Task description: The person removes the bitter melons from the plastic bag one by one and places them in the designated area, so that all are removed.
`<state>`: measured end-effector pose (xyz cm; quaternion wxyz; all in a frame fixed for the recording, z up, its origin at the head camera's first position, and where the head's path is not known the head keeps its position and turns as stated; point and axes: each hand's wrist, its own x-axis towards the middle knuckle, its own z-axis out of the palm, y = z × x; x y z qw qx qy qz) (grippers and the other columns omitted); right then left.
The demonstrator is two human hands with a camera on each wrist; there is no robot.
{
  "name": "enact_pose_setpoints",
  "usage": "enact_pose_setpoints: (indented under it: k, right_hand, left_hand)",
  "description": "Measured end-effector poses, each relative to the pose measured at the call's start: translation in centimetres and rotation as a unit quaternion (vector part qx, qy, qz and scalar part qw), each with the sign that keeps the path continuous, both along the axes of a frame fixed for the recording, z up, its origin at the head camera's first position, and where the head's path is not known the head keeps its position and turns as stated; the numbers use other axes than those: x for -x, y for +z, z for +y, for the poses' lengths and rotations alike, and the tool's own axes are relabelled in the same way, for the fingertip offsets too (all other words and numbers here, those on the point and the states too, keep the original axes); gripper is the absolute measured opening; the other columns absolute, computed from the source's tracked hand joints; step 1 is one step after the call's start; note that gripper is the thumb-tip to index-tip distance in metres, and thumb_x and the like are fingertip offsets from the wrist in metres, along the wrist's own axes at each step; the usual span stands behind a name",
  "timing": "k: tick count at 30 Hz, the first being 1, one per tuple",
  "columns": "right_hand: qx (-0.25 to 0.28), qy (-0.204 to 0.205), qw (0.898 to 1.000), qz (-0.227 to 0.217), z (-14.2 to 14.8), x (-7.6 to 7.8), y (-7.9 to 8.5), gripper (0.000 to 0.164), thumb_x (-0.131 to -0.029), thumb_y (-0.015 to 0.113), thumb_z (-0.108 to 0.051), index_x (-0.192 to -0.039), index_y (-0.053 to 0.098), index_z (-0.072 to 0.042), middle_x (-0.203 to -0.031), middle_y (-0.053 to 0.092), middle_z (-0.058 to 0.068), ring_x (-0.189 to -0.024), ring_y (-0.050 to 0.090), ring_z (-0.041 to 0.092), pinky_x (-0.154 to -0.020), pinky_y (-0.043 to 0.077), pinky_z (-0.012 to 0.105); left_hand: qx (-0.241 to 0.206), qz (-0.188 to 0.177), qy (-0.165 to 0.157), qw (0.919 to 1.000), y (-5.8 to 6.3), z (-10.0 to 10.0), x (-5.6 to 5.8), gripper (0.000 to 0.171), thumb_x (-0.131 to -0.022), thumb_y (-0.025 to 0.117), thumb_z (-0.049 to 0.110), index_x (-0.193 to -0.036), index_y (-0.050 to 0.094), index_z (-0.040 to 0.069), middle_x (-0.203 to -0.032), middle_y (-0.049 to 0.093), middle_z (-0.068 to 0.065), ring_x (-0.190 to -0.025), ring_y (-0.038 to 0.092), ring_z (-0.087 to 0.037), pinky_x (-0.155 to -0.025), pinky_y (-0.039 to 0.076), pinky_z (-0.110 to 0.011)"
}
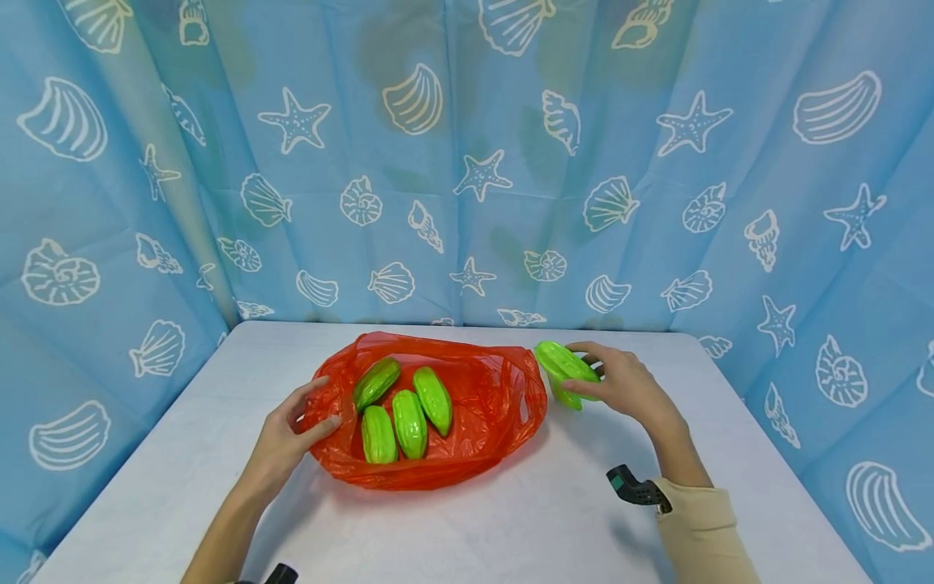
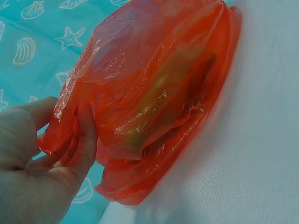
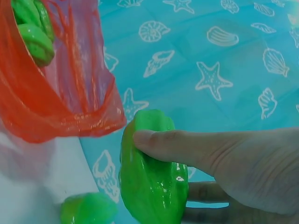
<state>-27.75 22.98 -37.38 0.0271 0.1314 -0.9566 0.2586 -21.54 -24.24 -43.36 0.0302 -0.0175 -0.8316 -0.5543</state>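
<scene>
Left hand pinches a red bag; right hand grips a green fruit just outside its right rim. Glossy skin could cause slipping; the flimsy rim could snag it.

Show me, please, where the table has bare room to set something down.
The white table is bare in front of the red bag, between the forearms; also left of the left hand, and right of the right forearm. It is crowded at the bag's right side, where the right hand holds one green fruit near another; four more lie inside.
</scene>
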Motion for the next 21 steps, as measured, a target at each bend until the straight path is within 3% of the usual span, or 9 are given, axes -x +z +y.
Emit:
enact_pose_setpoints:
  k: [13, 21]
  right_hand:
    - [-0.013, -0.023, 1.000, -0.013, 1.9, 1.4, -1.2, 0.064, -0.086, 0.074, -0.039, -0.140, 0.051, -0.012, -0.122, 0.064, 0.020, -0.103, 0.064, 0.034, -0.078, 0.059, 0.044]
    - [-0.021, -0.037, 0.999, -0.021, 3.4, 2.7, -2.0, 0.065, -0.087, 0.073, -0.040, -0.140, 0.051, -0.008, -0.114, 0.066, 0.020, -0.093, 0.062, 0.029, -0.067, 0.055, 0.034]
  left_hand:
    - [-0.001, -0.002, 0.000, 1.0000, 0.0, -0.1, 0.1, 0.073, -0.089, 0.071, 0.039, -0.151, 0.035, 0.026, -0.150, 0.045, -0.013, -0.129, 0.052, -0.033, -0.090, 0.058, -0.028]
    - [-0.002, -0.007, -0.001, 1.0000, -0.1, -0.2, 0.2, 0.074, -0.089, 0.071, 0.039, -0.152, 0.034, 0.027, -0.151, 0.044, -0.012, -0.131, 0.051, -0.033, -0.090, 0.057, -0.028]
